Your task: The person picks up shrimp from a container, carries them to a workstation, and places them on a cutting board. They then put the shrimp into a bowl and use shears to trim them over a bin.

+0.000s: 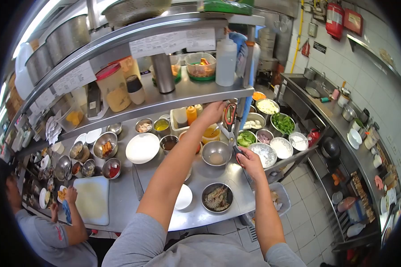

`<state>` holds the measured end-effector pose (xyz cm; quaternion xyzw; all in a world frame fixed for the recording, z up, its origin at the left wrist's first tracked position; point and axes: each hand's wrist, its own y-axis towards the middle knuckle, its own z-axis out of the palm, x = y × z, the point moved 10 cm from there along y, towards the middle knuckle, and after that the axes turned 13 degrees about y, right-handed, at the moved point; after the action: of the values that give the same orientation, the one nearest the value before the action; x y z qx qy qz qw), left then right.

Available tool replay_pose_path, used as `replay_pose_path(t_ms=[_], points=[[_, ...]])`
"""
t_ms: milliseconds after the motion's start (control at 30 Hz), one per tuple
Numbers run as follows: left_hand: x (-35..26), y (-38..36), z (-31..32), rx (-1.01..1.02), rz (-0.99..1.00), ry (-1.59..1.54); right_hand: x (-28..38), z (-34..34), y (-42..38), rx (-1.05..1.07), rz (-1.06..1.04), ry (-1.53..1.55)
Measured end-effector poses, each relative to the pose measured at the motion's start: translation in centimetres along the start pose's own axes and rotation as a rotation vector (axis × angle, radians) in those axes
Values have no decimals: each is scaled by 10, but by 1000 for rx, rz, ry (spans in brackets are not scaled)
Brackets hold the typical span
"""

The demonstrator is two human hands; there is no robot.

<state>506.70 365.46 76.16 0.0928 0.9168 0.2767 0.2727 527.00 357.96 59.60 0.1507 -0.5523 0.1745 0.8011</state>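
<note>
My left hand [214,112] is closed at the loops of red-handled scissors [230,115] beside the shelf's right post, its fingertips partly hidden. My right hand [250,163] is closed around the dark and red handles of a second pair of scissors, whose blades [231,136] point up. Below and left of the right hand sits a metal bowl [216,153] with a little pale stuff inside. Nearer to me, another metal bowl [217,197] holds what look like raw shrimp. A white bowl [183,197] stands left of it, partly behind my left arm.
A steel shelf [173,100] with containers crosses above the counter [124,196]. Bowls of greens [283,123] and white food stand at the right. A white plate [142,148] and a cutting board [92,201] lie leftward. A co-worker [60,236] works at the far left.
</note>
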Motion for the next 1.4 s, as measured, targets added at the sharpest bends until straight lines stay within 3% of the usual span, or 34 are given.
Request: replay_pose_path(t_ms=[167,233,267,333,467,633,667,833,900,967,1033,1067,1133,1233,1400], points=[[-2,-4,8,73,-13,27,-22,-61,-76,-102,0,-11],[-5,-6,12,1,55,140,-38,-83,-110,-153,76,143],[-4,-8,16,26,0,177,-39,-90,-123,-155,72,145],[-9,-8,20,15,13,154,-41,-114,-154,-292,84,66],[8,-15,36,24,-7,63,-40,-138,-203,-355,85,86],[28,-31,59,-85,-58,-65,-53,-135,-227,-357,75,232],[15,-38,51,-174,-16,79,-49,-127,-225,-325,49,299],[-6,-119,34,-252,-125,-79,-51,-94,-218,-324,105,124],[-44,-174,16,-109,-164,-349,-53,-75,-213,-232,13,54],[-53,-235,26,82,-341,-678,-60,-60,-214,-248,119,-60],[-80,-275,9,186,-297,-852,-70,-54,-205,-218,-88,-50],[-80,-291,1,187,-289,-861,-74,-48,-201,-223,-94,-58],[-90,-325,10,398,-371,-1186,-64,-20,-195,-151,-188,-186],[-106,-343,-9,427,-285,-1220,-55,19,-183,-81,-185,-9],[-91,-384,-15,467,-241,-986,-65,65,-183,-62,-276,112]])
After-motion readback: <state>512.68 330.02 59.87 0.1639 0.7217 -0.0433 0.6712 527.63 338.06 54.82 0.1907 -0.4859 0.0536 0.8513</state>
